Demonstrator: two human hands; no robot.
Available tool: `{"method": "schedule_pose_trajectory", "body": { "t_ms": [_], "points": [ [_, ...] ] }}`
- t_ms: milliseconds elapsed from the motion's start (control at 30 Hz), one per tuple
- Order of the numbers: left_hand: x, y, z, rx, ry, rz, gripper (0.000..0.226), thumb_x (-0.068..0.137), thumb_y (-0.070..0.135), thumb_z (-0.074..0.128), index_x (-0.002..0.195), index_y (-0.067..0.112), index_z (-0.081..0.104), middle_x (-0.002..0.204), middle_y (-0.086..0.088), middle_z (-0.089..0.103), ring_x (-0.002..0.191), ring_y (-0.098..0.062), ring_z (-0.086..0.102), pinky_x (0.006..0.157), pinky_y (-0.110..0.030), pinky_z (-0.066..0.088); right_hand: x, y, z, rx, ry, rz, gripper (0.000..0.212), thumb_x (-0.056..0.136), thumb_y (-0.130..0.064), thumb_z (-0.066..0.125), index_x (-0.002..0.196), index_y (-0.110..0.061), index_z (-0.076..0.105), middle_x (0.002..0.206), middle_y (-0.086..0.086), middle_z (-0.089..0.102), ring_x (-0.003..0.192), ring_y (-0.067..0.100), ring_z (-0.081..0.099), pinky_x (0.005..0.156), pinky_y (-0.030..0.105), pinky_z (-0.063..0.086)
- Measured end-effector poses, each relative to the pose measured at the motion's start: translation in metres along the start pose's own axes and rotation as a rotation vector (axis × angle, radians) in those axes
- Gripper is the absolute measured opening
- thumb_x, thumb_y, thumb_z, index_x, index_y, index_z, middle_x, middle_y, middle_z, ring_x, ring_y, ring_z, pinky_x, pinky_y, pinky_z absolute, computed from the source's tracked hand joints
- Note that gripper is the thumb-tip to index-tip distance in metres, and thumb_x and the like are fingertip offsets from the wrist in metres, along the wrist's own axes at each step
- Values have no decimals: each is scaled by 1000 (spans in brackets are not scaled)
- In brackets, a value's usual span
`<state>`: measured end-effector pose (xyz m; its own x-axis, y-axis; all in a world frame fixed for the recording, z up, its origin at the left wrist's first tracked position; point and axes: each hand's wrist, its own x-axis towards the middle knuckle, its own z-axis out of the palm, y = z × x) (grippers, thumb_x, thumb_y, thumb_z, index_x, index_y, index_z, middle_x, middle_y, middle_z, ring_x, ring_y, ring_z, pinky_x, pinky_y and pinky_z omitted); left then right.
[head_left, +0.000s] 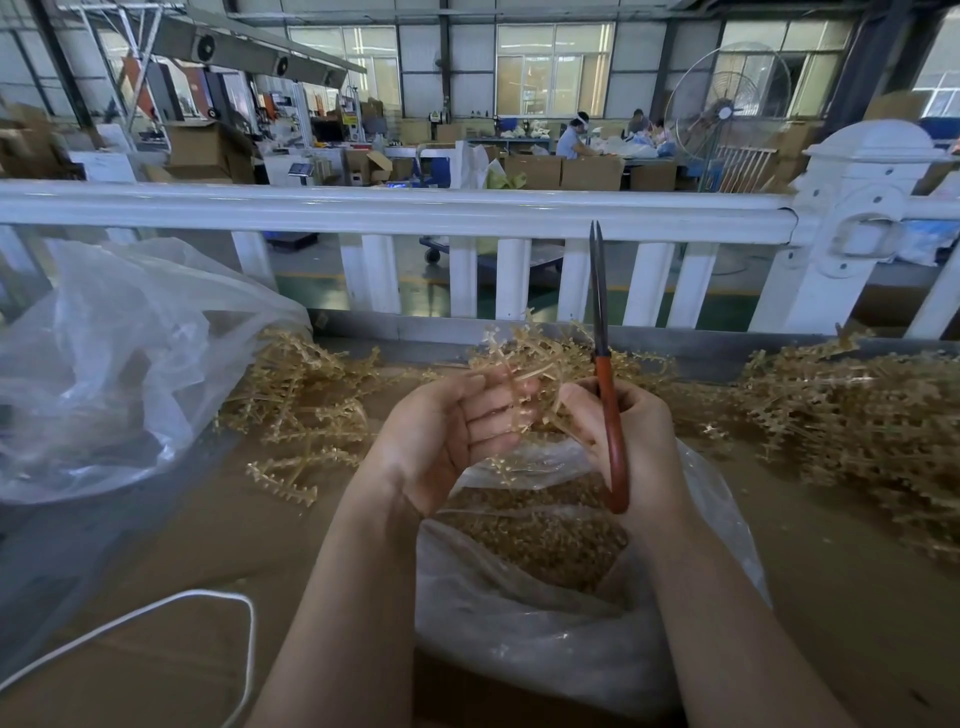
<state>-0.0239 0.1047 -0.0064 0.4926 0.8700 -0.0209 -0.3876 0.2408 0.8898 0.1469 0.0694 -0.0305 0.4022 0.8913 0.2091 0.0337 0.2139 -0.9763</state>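
My left hand (447, 441) is palm up with its fingers curled round a tan plastic sprue (524, 364) of small branched parts. My right hand (623, 441) grips red-handled scissors (610, 415) whose closed dark blades point straight up, and its fingertips also touch the sprue. Both hands hover over an open clear plastic bag (545, 623) holding several small tan cut pieces (535, 540).
Piles of tan sprues lie on the brown table at the left (306, 410) and right (857, 421). A large crumpled clear bag (114, 364) sits far left. A white cord (171, 608) loops near the front. A white railing (395, 213) runs behind the table.
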Motion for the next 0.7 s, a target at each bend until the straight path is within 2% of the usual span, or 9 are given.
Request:
{"method": "schedule_pose_trajectory", "body": {
  "t_ms": [100, 167, 267, 433, 600, 700],
  "points": [
    [-1, 0, -1, 35, -14, 28, 30, 88, 6, 57, 117, 7, 62, 114, -13, 73, 90, -23, 74, 81, -33, 58, 0, 1, 1, 16, 0, -27, 12, 87, -22, 76, 75, -21, 72, 56, -8, 64, 50, 2, 59, 54, 14, 49],
    [-2, 0, 0, 52, -25, 9, 36, 77, 8, 66, 113, 9, 64, 114, -13, 73, 88, -22, 74, 79, -33, 59, -1, 1, 0, 44, -1, -51, 10, 88, -19, 76, 79, -20, 72, 58, -9, 66, 53, 1, 62, 55, 12, 49],
    [-4, 0, 0, 121, -42, -70, 42, 72, 15, 72, 113, 10, 64, 108, -14, 74, 82, -21, 73, 72, -31, 59, 0, 0, -1, 100, 18, -48, 19, 88, -16, 75, 71, -23, 75, 63, -7, 69, 59, 3, 67, 61, 13, 53],
    [-5, -3, 4, 209, -61, -159, 24, 72, 22, 75, 93, 13, 67, 84, -10, 75, 65, -13, 69, 59, -22, 54, 1, 0, -1, 100, 10, -40, 27, 88, -18, 75, 68, -36, 76, 56, -9, 62, 55, 3, 60, 60, 16, 52],
    [-4, -3, 3, 188, -32, -140, 29, 68, 15, 76, 95, 6, 74, 77, -6, 74, 60, -9, 65, 58, -18, 51, 1, 0, -1, 60, 24, -36, 20, 87, -20, 76, 68, -24, 73, 55, -7, 59, 51, 6, 54, 52, 18, 47],
    [-4, -4, 2, 172, -11, -130, 35, 67, 14, 77, 100, 1, 74, 75, -3, 71, 57, -6, 58, 53, -15, 47, -1, 1, -1, 35, 16, -49, 14, 88, -22, 75, 75, -18, 70, 53, -7, 58, 47, 5, 51, 49, 17, 43]
  ]
}}
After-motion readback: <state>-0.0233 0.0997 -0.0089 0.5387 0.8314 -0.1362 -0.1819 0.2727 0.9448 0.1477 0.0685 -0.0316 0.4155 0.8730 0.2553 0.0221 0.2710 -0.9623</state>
